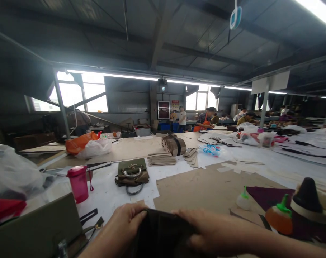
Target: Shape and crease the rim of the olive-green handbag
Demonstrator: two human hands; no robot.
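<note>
Both my hands hold a dark brown leather piece at the bottom middle of the view, just above the white table. My left hand grips its left edge with the fingers curled over the top. My right hand clasps its right side, thumb on top. Ahead of the piece lies a sheet of brown cardboard. A small olive and brown handbag with a metal clasp rests further back on the table.
A pink bottle stands at left, an olive board near left. Glue bottles and a black cone sit at right. Stacks of cut pieces lie mid-table. People work at far benches.
</note>
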